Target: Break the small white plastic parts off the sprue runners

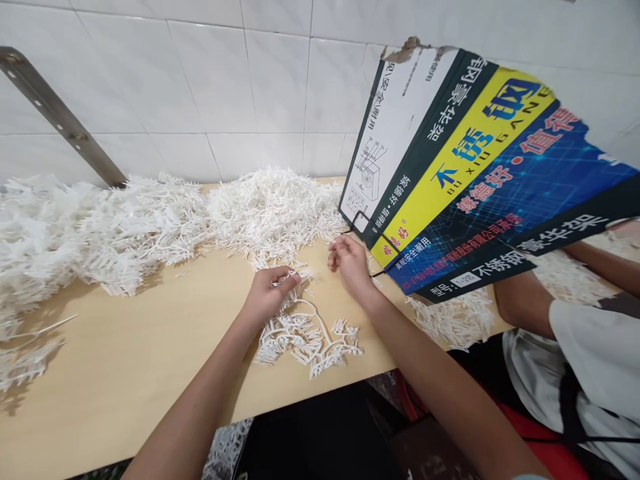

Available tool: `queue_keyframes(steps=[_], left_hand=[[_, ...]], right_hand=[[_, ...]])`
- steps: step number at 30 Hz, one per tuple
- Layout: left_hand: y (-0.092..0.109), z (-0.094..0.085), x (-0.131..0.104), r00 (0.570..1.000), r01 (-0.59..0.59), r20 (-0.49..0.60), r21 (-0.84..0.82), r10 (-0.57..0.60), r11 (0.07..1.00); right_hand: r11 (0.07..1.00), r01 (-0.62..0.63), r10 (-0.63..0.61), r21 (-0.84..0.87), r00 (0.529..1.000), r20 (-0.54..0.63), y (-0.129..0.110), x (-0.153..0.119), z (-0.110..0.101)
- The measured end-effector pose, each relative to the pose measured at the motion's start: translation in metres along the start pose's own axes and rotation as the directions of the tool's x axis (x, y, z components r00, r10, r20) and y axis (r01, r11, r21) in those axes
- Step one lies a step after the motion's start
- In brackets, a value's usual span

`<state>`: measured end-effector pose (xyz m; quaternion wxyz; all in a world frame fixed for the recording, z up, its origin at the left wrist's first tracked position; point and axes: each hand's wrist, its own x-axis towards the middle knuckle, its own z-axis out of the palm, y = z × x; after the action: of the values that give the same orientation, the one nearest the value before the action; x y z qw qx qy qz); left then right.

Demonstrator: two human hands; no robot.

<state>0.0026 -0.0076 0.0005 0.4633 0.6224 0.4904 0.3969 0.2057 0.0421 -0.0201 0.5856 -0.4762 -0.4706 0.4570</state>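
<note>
My left hand (270,293) is closed in a pinch on a white plastic sprig (306,273), whose thin tips stick out past my thumb. Below it on the table lies a branched white plastic frame (325,343) with many small twigs. My right hand (351,267) is raised a little to the right, apart from the left. Its fingers are curled together, and whatever they may hold is too small or hidden to make out. Just behind it stands a black wire support (383,233) at the foot of a printed cardboard sheet (450,180).
Heaps of loose white sprigs (275,207) line the tiled wall (260,87), with a larger pile (100,227) to the left. A metal bracket (65,113) rises there. Right of the cardboard, another person's arm (525,287) rests by more sprigs (455,317) on the table (150,360).
</note>
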Motion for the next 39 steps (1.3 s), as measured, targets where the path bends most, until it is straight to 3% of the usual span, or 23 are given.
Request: queue_keyframes(steps=[2, 5, 8, 10, 11, 14, 16, 18, 20, 22, 24, 26, 29, 31, 32, 35, 39], left_hand=[[-0.001, 0.000, 0.000, 0.999, 0.008, -0.052, -0.002, -0.008, 1.000], [-0.001, 0.001, 0.002, 0.999, 0.005, -0.053, 0.004, -0.004, 1.000], [-0.001, 0.002, 0.004, 1.000, -0.016, -0.027, 0.016, 0.016, 1.000], [-0.001, 0.002, 0.004, 1.000, -0.028, 0.003, 0.036, 0.028, 0.999], [-0.001, 0.001, 0.003, 0.999, -0.029, 0.024, 0.047, 0.028, 0.998], [0.001, 0.000, 0.001, 0.996, -0.025, 0.089, 0.072, 0.019, 0.997], [0.001, -0.001, 0.000, 0.997, -0.017, 0.083, 0.072, 0.011, 0.997], [0.001, 0.000, -0.001, 1.000, -0.003, 0.024, 0.058, 0.002, 0.998], [0.000, 0.001, 0.000, 0.999, 0.000, -0.036, 0.040, 0.001, 0.999], [-0.002, 0.002, 0.002, 0.998, -0.016, -0.060, 0.022, 0.017, 1.000], [-0.002, 0.002, 0.002, 0.997, -0.040, -0.062, 0.014, 0.041, 0.999], [-0.002, 0.002, 0.002, 0.998, -0.056, -0.031, 0.032, 0.057, 0.998], [-0.001, 0.001, 0.000, 0.998, -0.042, 0.049, 0.065, 0.039, 0.997], [0.001, 0.001, -0.002, 0.999, -0.024, 0.029, 0.040, 0.023, 0.999], [0.002, 0.000, -0.002, 1.000, -0.022, -0.014, 0.010, 0.022, 1.000], [0.004, -0.002, -0.002, 0.993, 0.014, -0.112, -0.155, -0.032, 0.988], [0.005, -0.005, 0.000, 0.990, 0.142, 0.042, -0.413, -0.137, 0.900]], right_hand=[[0.990, 0.082, -0.063, -0.115, 0.984, 0.164, -0.006, -0.005, 0.004], [0.950, 0.232, -0.133, -0.208, 0.906, 0.402, -0.016, -0.017, 0.009], [0.927, 0.256, -0.073, -0.276, 0.842, 0.535, -0.018, -0.022, 0.010], [0.920, 0.234, -0.040, -0.315, 0.854, 0.518, -0.012, -0.018, 0.008], [0.930, 0.202, -0.041, -0.306, 0.887, 0.460, -0.008, -0.015, 0.006], [0.993, 0.051, -0.039, -0.103, 0.993, 0.111, 0.001, -0.001, 0.000], [1.000, 0.004, -0.002, 0.024, 0.998, -0.057, 0.002, 0.006, -0.003], [0.999, 0.039, -0.039, -0.020, 0.999, -0.006, -0.002, 0.005, -0.003], [0.978, 0.150, -0.122, -0.143, 0.975, 0.188, -0.008, -0.003, 0.000], [0.936, 0.264, -0.158, -0.234, 0.906, 0.392, -0.012, -0.012, 0.003], [0.903, 0.306, -0.109, -0.301, 0.841, 0.529, -0.012, -0.016, 0.004], [0.895, 0.279, -0.064, -0.348, 0.852, 0.520, -0.007, -0.013, 0.001], [0.956, 0.158, -0.107, -0.246, 0.972, 0.209, 0.004, 0.000, -0.006], [0.985, 0.108, -0.103, -0.134, 0.994, 0.039, 0.006, 0.006, -0.008], [0.988, 0.106, -0.103, -0.117, 0.994, 0.029, 0.004, 0.006, -0.007], [0.953, 0.206, -0.165, -0.222, 0.968, 0.190, -0.008, -0.003, 0.000], [0.923, 0.315, -0.213, -0.221, 0.896, 0.390, -0.026, -0.026, 0.010]])
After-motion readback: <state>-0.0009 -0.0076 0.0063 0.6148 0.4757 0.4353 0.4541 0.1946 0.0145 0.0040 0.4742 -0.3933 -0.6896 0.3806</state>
